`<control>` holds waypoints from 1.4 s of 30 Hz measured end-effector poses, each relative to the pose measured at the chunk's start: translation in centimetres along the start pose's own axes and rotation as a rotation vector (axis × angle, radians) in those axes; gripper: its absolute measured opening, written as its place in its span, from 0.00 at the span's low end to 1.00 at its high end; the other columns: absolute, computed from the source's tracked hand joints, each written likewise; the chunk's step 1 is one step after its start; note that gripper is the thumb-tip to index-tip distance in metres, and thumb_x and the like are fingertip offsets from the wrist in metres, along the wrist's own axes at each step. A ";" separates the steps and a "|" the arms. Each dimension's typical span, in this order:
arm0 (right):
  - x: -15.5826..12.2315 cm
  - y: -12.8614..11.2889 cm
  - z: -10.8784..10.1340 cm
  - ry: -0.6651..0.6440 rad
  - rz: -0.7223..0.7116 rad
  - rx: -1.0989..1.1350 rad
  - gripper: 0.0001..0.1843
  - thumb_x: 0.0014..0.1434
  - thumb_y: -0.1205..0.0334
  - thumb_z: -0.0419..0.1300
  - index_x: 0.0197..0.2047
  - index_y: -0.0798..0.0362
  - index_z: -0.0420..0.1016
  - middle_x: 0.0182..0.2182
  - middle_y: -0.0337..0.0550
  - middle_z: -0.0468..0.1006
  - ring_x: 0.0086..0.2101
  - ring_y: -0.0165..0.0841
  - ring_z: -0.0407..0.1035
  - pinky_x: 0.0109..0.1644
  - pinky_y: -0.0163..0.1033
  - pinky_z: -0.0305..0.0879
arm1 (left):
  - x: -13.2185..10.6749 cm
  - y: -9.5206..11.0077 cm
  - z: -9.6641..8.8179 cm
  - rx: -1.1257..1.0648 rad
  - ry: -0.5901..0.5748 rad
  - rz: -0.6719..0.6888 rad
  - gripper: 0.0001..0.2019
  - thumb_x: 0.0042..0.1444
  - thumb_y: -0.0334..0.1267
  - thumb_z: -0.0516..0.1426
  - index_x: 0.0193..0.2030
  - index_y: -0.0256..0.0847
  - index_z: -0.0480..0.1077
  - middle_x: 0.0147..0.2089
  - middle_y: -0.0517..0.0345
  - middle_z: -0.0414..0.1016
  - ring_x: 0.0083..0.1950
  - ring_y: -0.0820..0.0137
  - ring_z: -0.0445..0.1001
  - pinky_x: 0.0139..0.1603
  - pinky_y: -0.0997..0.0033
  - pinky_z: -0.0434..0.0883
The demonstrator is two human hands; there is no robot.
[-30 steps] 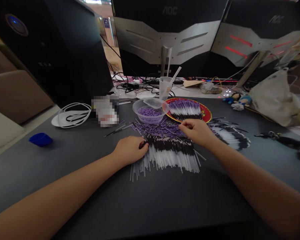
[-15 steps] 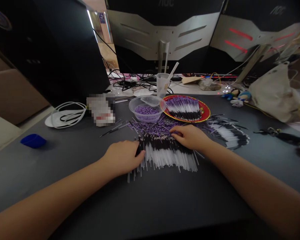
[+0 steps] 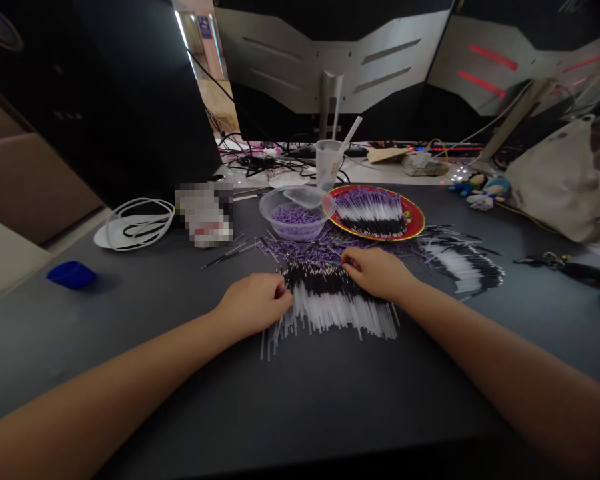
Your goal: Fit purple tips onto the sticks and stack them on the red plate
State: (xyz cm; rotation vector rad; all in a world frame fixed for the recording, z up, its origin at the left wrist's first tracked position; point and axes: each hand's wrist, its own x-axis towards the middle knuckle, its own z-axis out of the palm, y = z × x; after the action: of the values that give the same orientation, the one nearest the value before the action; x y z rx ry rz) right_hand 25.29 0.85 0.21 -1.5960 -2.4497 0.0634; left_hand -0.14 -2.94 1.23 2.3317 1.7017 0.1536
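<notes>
Left hand (image 3: pixel 253 305) and right hand (image 3: pixel 375 273) bracket the stick pile (image 3: pixel 337 307)!
Fingers curl against its black-and-white sticks on the counter (image 3: pixel 130 360), seemingly to hem them in; whether either grip actually pinches any, can't tell.

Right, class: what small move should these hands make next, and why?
Probably the left hand should tap the splayed edge of the pile of thin black-and-white sticks square, since its ends straggle while the bundle on the red plate lies neatly aligned.
</notes>
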 end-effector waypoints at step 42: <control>-3.1 -4.2 -2.7 0.030 -0.042 1.036 0.06 0.60 0.61 0.57 0.39 0.53 0.71 0.31 0.40 0.77 0.22 0.25 0.69 0.26 0.34 0.68 | -0.7 -0.3 0.9 -0.237 0.498 0.747 0.13 0.62 0.32 0.50 0.53 0.39 0.66 0.39 0.56 0.77 0.34 0.74 0.73 0.37 0.74 0.70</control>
State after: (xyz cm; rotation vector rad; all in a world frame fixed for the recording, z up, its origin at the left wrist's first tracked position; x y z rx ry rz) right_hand 23.21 -3.91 2.97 -1.0269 -1.8479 1.0777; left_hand -0.38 -3.69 0.30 2.7476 0.7877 1.0734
